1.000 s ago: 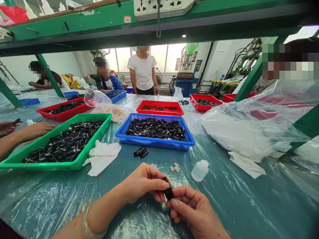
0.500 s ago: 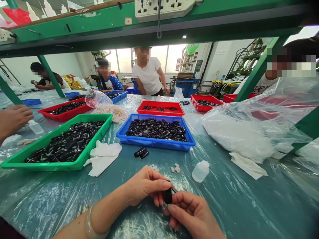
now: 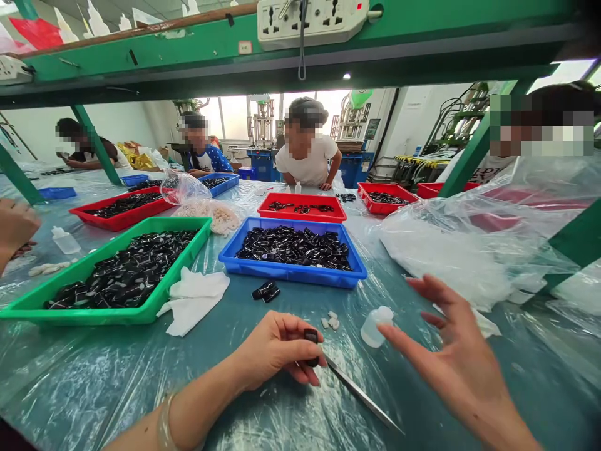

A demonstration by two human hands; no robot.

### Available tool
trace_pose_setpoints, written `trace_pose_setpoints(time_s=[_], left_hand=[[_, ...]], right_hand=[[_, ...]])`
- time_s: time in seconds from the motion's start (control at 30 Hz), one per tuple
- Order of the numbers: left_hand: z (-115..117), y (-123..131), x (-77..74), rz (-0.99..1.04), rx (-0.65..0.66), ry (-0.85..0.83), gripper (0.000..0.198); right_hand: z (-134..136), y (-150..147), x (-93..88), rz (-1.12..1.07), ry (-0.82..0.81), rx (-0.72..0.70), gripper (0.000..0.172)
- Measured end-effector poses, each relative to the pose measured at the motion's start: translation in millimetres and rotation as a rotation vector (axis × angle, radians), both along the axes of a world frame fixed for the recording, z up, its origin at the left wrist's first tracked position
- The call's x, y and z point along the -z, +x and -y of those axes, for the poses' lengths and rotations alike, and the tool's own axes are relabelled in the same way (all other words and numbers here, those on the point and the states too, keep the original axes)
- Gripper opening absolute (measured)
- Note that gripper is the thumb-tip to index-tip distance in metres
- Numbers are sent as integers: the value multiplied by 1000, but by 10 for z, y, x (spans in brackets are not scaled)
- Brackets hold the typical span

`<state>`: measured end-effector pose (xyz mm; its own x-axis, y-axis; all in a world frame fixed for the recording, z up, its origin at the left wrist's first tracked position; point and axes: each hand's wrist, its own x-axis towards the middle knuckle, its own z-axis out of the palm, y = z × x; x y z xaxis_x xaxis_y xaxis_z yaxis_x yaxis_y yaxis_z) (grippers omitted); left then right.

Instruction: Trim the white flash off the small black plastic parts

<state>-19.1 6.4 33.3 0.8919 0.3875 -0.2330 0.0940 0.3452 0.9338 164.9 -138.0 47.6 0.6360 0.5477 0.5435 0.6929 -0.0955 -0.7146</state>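
Between the thumb and fingers of my left hand is a small glossy black rectangular piece. Metal tweezers slant from beside those fingertips toward the lower right; whether the fingers touch them I cannot tell. My right hand is spread beside a small translucent bottle, a fingertip overlapping the bottle's edge, with nothing held. Several small whitish pieces lie left of the bottle. A few black pieces sit farther off on the plastic-covered table.
A green tray and a blue tray hold many black pieces. Between them lies a white cloth. A red tray stands behind. Clear plastic bags bulge at right, under a green shelf frame. Another person's hand is at far left.
My right hand has left the black piece, moved right to the bottle and opened. The tweezers now show at full length. The co-worker across the table has leaned down.
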Motion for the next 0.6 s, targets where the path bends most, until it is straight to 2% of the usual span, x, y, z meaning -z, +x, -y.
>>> trace_pose_setpoints(time_s=[0.1, 0.17, 0.23, 0.33, 0.47, 0.6], left_hand=[[6, 8, 15, -10, -4, 22, 38], [6, 9, 29, -5, 4, 32, 36], [10, 4, 40, -6, 15, 39, 34], [24, -3, 43, -22, 24, 66, 34], [47, -5, 38, -26, 63, 100, 31], [59, -12, 53, -42, 148, 94, 24]], right_hand=[[-51, 185, 117, -329, -239, -194, 89], [-71, 229, 192, -510, -334, -314, 86], [-91, 224, 240, -596, -365, -394, 77], [-137, 181, 279, -614, -343, -421, 61], [-188, 147, 305, -558, -308, -387, 42], [-149, 80, 233, -423, -282, -352, 34]])
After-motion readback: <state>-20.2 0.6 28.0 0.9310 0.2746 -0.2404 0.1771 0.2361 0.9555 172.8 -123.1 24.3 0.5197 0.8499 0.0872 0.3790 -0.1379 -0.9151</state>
